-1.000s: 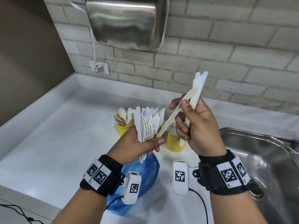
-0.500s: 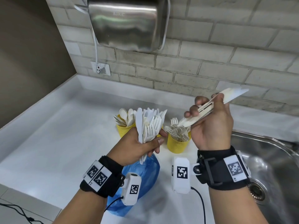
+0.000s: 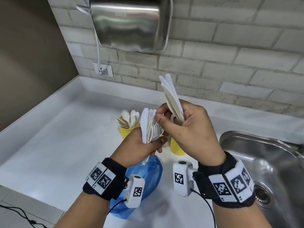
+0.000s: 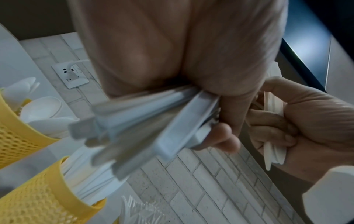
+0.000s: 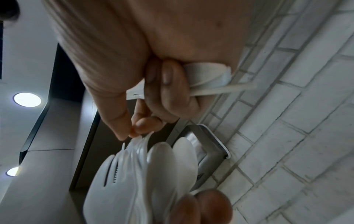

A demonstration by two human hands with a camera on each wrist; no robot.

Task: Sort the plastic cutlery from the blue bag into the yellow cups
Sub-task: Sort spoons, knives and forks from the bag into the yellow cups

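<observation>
My left hand [image 3: 154, 145] grips a fanned bundle of white plastic cutlery [image 3: 150, 125] upright above the blue bag [image 3: 144, 176]. The left wrist view shows the bundle's handles [image 4: 143, 121] sticking out of that fist. My right hand [image 3: 164, 117] holds a few white cutlery pieces [image 3: 171, 96] in its curled fingers, their long ends pointing up. Its thumb and forefinger pinch the top of one piece in the bundle [image 5: 141, 166]. Behind the hands stand two yellow cups, one with spoons [image 3: 125, 131] and one [image 3: 176, 148] half hidden by my right hand.
A steel sink [image 3: 266, 162] lies at the right of the white counter [image 3: 65, 137]. A metal hand dryer [image 3: 130, 23] and a wall socket [image 3: 103, 69] sit on the brick wall behind. Forks [image 4: 139, 209] show beside a yellow cup [image 4: 44, 197] in the left wrist view.
My right hand swung from near the right yellow cup back left to the bundle, its pieces now pointing up. My left hand has held its bundle in place.
</observation>
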